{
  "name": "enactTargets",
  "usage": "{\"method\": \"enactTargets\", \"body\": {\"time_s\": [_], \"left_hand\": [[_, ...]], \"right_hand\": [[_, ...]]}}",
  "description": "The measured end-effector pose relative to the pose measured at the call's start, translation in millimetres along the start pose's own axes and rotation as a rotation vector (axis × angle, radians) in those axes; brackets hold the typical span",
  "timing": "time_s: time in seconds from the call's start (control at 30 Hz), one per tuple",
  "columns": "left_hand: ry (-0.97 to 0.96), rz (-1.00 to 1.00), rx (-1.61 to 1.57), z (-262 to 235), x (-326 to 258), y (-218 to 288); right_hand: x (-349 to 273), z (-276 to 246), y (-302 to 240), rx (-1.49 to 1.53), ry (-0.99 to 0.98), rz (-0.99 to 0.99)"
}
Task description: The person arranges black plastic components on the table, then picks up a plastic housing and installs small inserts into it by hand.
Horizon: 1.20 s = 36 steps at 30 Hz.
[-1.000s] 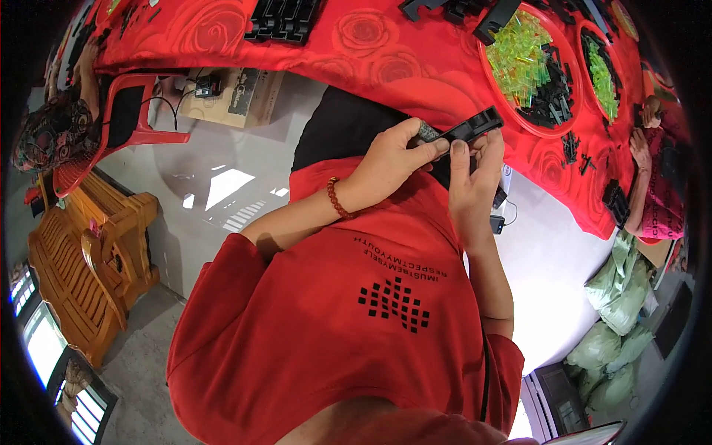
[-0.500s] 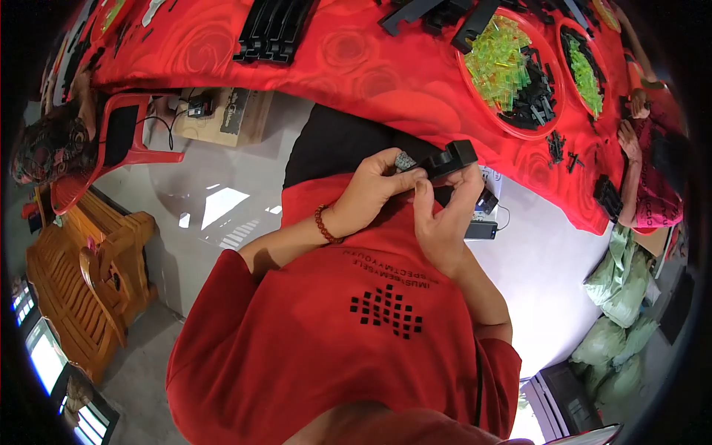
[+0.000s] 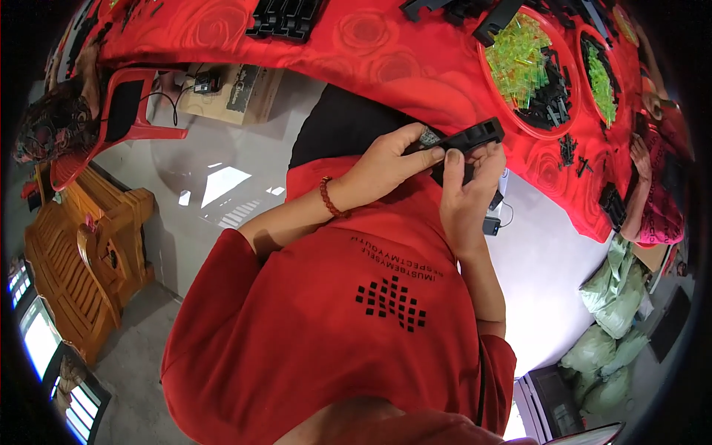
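Observation:
Over my lap, near the table's front edge, my left hand [image 3: 397,165] and my right hand [image 3: 470,185] hold one long black plastic part [image 3: 480,133] between them. Thumb and fingers of my left hand pinch its left end, where a small grey speckled piece [image 3: 428,137] shows beside the fingers. My right thumb lies along the part's near side, with the fingers curled round its right end. Both hands are closed on it. Its underside is hidden by my fingers.
On the red table cloth [image 3: 415,70], a red round tray [image 3: 486,89] holds yellow-green clear pieces and black pieces. A second tray [image 3: 612,111] stands right of it. Black trough-shaped parts [image 3: 285,18] lie at the back. People sit at left and right, near a red chair [image 3: 119,148].
Both hands and the black plastic part have moved a little right and up. The part's tilt has changed, and it is still in both hands. The view has shifted slightly.

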<state>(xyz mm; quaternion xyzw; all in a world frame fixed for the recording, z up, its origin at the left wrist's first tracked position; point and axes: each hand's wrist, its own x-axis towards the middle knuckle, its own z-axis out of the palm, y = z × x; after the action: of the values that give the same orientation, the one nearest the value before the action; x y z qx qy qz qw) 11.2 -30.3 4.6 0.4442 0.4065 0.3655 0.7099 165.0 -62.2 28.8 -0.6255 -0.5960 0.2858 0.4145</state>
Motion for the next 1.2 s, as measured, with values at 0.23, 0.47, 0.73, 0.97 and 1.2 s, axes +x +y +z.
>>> {"method": "enactTargets", "body": {"time_s": [0.23, 0.47, 0.73, 0.97, 1.2], "left_hand": [[-0.107, -0.032, -0.183, -6.4, 4.4, -3.0], [-0.322, -0.198, -0.445, -24.1, 15.0, 4.8], [-0.389, -0.357, -0.704, -35.8, 24.7, 15.1], [-0.087, 0.127, 0.381, -40.9, 10.6, 24.7], [0.189, 0.184, 0.729, -74.2, 10.4, 49.0]], "right_hand": [[9.4, -1.1, 8.7, 0.143, 0.020, -0.015], [22.6, -1.5, 1.8, 0.384, -0.006, 0.156], [37.6, -2.2, 3.2, 0.489, -0.037, 0.242], [51.6, 16.2, 9.7, 0.440, -0.134, 0.304], [120.0, -21.2, 34.9, -0.215, 0.148, -0.142]]}}
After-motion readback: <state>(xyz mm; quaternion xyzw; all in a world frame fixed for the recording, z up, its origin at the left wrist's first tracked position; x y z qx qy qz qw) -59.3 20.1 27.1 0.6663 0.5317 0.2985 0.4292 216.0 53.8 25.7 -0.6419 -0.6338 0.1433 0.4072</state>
